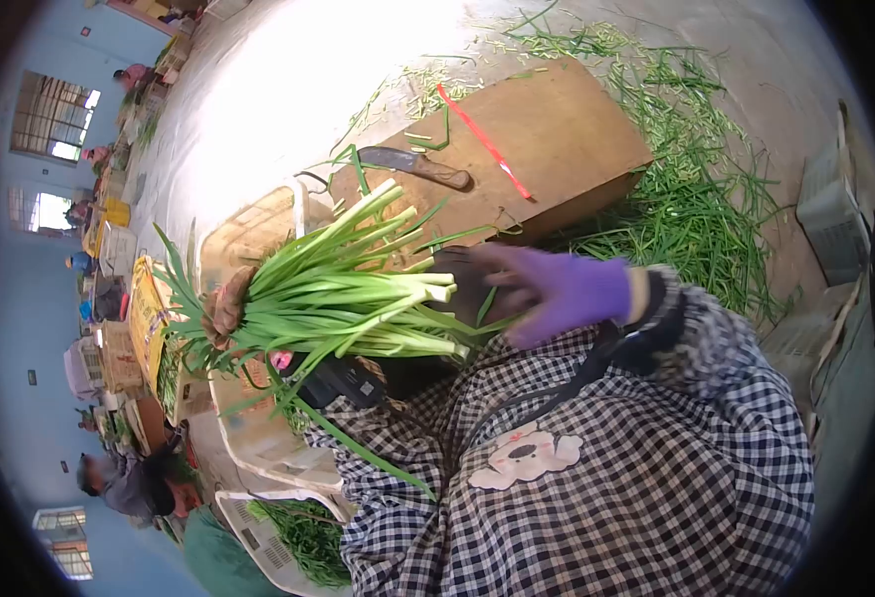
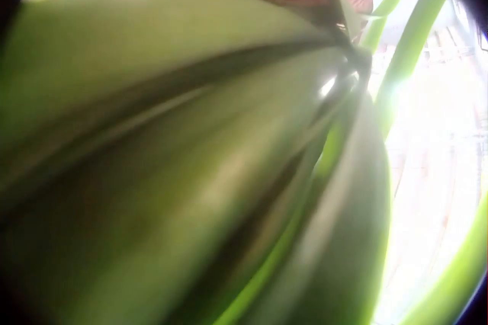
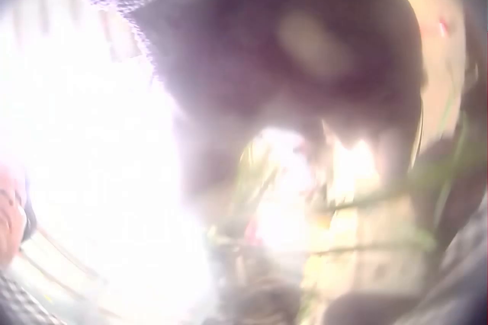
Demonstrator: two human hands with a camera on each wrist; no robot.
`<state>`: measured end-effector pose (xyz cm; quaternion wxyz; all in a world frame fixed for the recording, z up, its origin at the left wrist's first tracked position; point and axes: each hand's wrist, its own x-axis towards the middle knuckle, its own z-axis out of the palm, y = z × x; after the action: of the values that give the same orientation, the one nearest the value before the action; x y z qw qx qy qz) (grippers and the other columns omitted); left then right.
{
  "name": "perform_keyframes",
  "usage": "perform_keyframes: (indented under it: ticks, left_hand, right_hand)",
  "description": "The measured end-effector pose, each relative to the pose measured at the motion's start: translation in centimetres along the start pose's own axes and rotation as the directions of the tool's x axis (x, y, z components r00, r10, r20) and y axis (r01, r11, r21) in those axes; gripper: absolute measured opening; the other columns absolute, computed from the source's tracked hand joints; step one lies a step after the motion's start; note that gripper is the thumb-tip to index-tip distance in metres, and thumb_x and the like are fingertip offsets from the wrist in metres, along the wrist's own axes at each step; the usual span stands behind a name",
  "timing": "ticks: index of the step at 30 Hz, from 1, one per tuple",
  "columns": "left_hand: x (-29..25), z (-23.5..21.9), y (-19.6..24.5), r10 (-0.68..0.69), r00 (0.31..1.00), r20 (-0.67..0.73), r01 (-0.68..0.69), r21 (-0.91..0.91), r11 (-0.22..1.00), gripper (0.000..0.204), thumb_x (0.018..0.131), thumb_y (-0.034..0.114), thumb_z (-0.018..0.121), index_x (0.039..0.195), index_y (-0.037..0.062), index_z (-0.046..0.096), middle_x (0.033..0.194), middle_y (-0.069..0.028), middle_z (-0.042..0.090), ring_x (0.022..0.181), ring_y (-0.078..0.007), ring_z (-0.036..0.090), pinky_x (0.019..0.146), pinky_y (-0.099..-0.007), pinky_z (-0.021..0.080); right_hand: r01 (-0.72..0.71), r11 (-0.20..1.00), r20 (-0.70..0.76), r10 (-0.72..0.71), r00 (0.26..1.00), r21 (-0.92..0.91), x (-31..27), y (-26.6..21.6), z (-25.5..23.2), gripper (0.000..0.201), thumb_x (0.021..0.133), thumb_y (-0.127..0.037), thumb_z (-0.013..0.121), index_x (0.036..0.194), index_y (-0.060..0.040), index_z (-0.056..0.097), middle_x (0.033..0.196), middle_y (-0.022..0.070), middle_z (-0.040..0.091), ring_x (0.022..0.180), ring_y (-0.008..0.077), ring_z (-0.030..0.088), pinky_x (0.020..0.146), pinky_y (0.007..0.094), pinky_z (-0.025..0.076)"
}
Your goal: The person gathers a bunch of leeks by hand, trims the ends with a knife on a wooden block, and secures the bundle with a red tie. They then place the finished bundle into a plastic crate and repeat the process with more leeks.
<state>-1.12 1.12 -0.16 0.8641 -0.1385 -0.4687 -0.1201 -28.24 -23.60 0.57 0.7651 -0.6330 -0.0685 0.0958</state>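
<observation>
My left hand grips a thick bunch of green garlic stalks around its leafy part, and the pale cut ends point toward my right hand. In the left wrist view the broad leaves fill most of the picture, blurred. My right hand, in a purple glove with dark fingers, is beside the cut ends with its fingers spread, blurred. The right wrist view shows its dark glove with fingers apart and thin green strands near them. A knife with a wooden handle lies on the brown block beyond the bunch.
The brown block carries a red strip. Green trimmings cover the floor around it. A plastic crate stands under the bunch, and another crate holds greens. Other people sit along the wall.
</observation>
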Motion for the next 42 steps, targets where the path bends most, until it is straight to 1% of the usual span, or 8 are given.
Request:
perform_keyframes:
  ticks: [7, 11, 15, 17, 25, 32, 35, 42]
  left_hand:
    - [0.6, -0.2, 2.1, 0.07, 0.996, 0.051, -0.071, 0.022, 0.997, 0.023, 0.067, 0.011, 0.075, 0.083, 0.0135, 0.058, 0.074, 0.0056, 0.058, 0.077, -0.0066, 0.054, 0.079, -0.0236, 0.04]
    - [0.0, 0.9, 1.1, 0.159, 0.983, 0.096, -0.161, 0.004, 0.987, 0.025, 0.065, 0.009, 0.076, 0.083, 0.0132, 0.059, 0.073, 0.0056, 0.058, 0.078, -0.0072, 0.054, 0.079, -0.0229, 0.04]
    - [-0.2, 1.9, -2.8, 0.097, 0.995, 0.004, -0.096, -0.11, 0.989, 0.02, 0.072, 0.014, 0.071, 0.086, 0.018, 0.057, 0.068, 0.0093, 0.052, 0.069, -0.0058, 0.051, 0.08, -0.0256, 0.036]
    - [-0.1, 1.4, -3.8, 0.061, 0.998, -0.015, -0.063, -0.141, 0.988, 0.018, 0.075, 0.016, 0.069, 0.087, 0.0191, 0.057, 0.067, 0.0101, 0.05, 0.066, -0.0055, 0.05, 0.081, -0.0262, 0.035]
    - [-0.9, 2.4, -6.3, -0.147, 0.989, 0.005, 0.146, -0.162, 0.976, 0.013, 0.078, 0.017, 0.065, 0.083, 0.0184, 0.054, 0.067, 0.0087, 0.049, 0.066, -0.0053, 0.046, 0.081, -0.0263, 0.035]
    - [-1.6, -1.4, -3.0, 0.144, 0.988, 0.061, -0.138, -0.092, 0.986, 0.033, 0.069, 0.017, 0.073, 0.097, 0.0121, 0.055, 0.078, 0.0062, 0.052, 0.075, -0.0079, 0.051, 0.085, -0.0294, 0.037]
    - [-2.1, 0.4, -3.1, 0.083, 0.996, -0.037, -0.085, -0.04, 0.996, 0.037, 0.067, 0.016, 0.075, 0.097, 0.0104, 0.054, 0.078, 0.0063, 0.053, 0.077, -0.0073, 0.051, 0.084, -0.0286, 0.037]
    - [-1.4, 2.5, -1.0, -0.352, 0.884, -0.308, 0.264, -0.293, 0.919, 0.016, 0.083, 0.012, 0.054, 0.073, 0.0149, 0.041, 0.057, 0.0087, 0.036, 0.058, -0.0054, 0.041, 0.077, -0.0254, 0.037]
  right_hand:
    - [-0.059, 0.785, 0.131, -0.028, 0.991, 0.617, 4.2, 7.7, 2.8, 0.025, 0.09, -0.018, 0.051, 0.108, -0.0007, 0.052, 0.071, 0.0043, 0.06, 0.059, 0.0112, 0.058, 0.054, 0.0258, 0.047]
    - [-0.223, 0.975, 0.407, 0.202, 0.891, 0.003, -4.4, 4.1, -5.9, 0.035, 0.092, -0.032, 0.046, 0.091, -0.0005, 0.062, 0.067, 0.0043, 0.06, 0.058, 0.0117, 0.059, 0.051, 0.027, 0.046]
    - [-0.656, 0.213, -0.265, 0.792, 0.55, -0.725, -4.3, -1.4, -5.5, 0.048, 0.084, -0.033, 0.058, 0.117, -0.0001, 0.053, 0.097, 0.0123, 0.063, 0.095, 0.021, 0.059, 0.085, 0.0331, 0.046]
    - [-0.08, 0.84, -0.235, -0.058, 0.97, -0.537, -3.0, 3.4, -4.9, 0.061, 0.077, -0.047, 0.063, 0.117, -0.0013, 0.051, 0.104, 0.0123, 0.06, 0.092, 0.0219, 0.059, 0.08, 0.0357, 0.048]
    - [0.637, 0.689, -0.076, -0.697, 0.713, -0.346, 6.2, 2.9, -0.7, 0.045, 0.074, -0.02, 0.071, 0.113, -0.0054, 0.055, 0.111, 0.0103, 0.058, 0.099, 0.0232, 0.058, 0.085, 0.0343, 0.046]
    - [0.547, 0.718, -0.333, -0.437, 0.836, 0.431, -2.0, 3.8, -6.7, 0.02, 0.086, -0.021, 0.051, 0.089, -0.0037, 0.06, 0.085, 0.0108, 0.062, 0.086, 0.023, 0.06, 0.083, 0.0346, 0.046]
    - [-0.497, 0.488, -0.22, 0.519, 0.826, -0.717, -6.0, 2.7, -9.8, 0.043, 0.087, -0.04, 0.05, 0.107, -0.0033, 0.058, 0.105, 0.0152, 0.061, 0.089, 0.0252, 0.061, 0.087, 0.0382, 0.045]
    - [-0.068, 0.973, -0.277, 0.005, 0.961, -0.219, 0.8, -0.7, -3.6, 0.049, 0.076, -0.028, 0.068, 0.118, -0.0066, 0.054, 0.12, 0.0133, 0.052, 0.114, 0.0241, 0.048, 0.097, 0.0339, 0.037]
